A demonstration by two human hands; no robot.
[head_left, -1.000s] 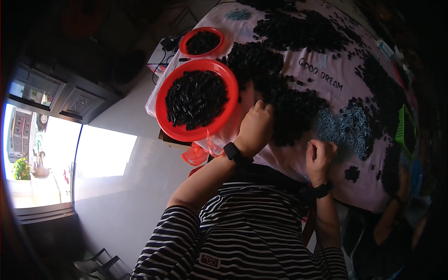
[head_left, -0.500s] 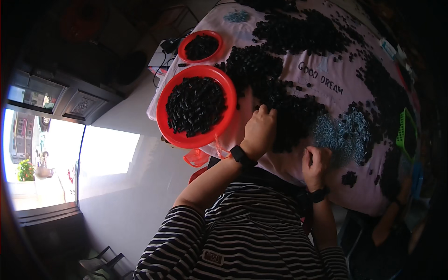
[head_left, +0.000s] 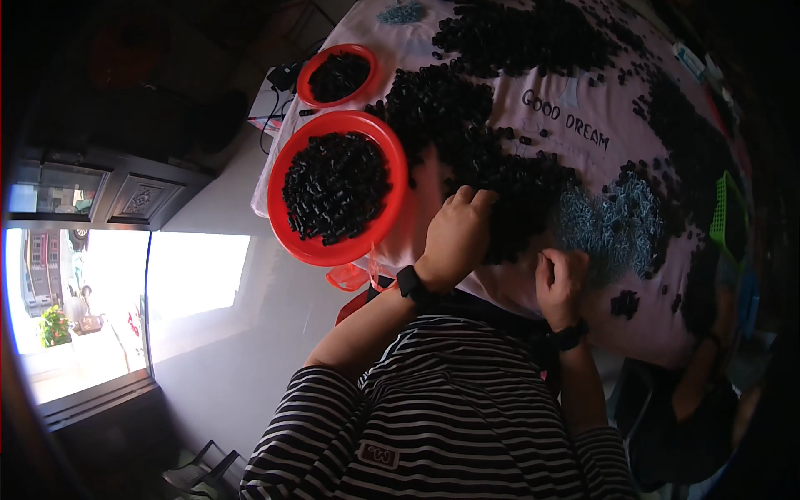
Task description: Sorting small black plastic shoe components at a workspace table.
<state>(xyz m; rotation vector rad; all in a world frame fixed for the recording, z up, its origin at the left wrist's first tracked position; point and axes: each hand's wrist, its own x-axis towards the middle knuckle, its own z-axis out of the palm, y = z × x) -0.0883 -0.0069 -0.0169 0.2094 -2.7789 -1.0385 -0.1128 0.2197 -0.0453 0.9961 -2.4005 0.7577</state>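
Observation:
My left hand (head_left: 457, 237) hangs over the near edge of a heap of small black cylindrical pieces (head_left: 521, 196), its fingers curled down and closed. Whatever it grips is hidden beneath the knuckles. Beside the near left border of a pile of small blue-grey pieces (head_left: 621, 221) is my right hand (head_left: 563, 282), fingers bent in and thumb against them. Nothing in it can be made out. A large red round basin (head_left: 280, 208), filled with black pieces (head_left: 336, 185), stands left of my left hand.
A smaller red basin (head_left: 372, 62) of black pieces is farther back. More black pieces (head_left: 525, 37) cover the pale pink printed cloth (head_left: 550, 87). A green plastic basket (head_left: 723, 218) stands at the right. Another person's arm (head_left: 693, 385) shows at the lower right.
The whole view has shifted slightly, so the table and basins appear farther left and up. Both hands stay closed and have moved only a little.

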